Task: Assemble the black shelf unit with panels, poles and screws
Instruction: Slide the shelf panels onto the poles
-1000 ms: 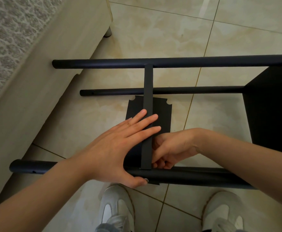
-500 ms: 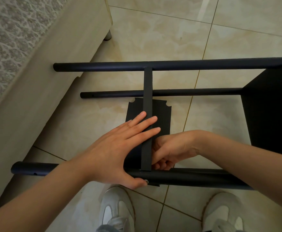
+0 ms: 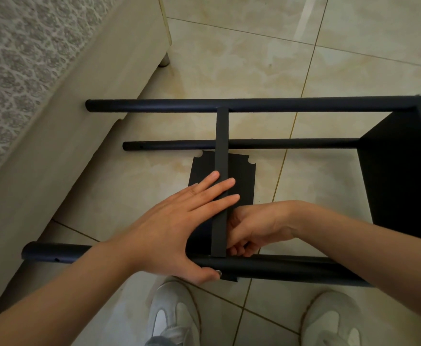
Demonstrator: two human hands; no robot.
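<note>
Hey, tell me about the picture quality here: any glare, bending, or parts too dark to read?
Head view: sharp throughout; a pale glare streak crosses the floor tiles at top right; the wide lens slightly bends the tile seams near the edges; the side panel on the right is so dark its surface shows no detail.

The beige tiled floor, crossed by thin grout lines, carries a black panel with notched corners, lying flat. Two white shoes stand on the person's side of the panel; a pale furniture leg stands beyond it, leftward.
</note>
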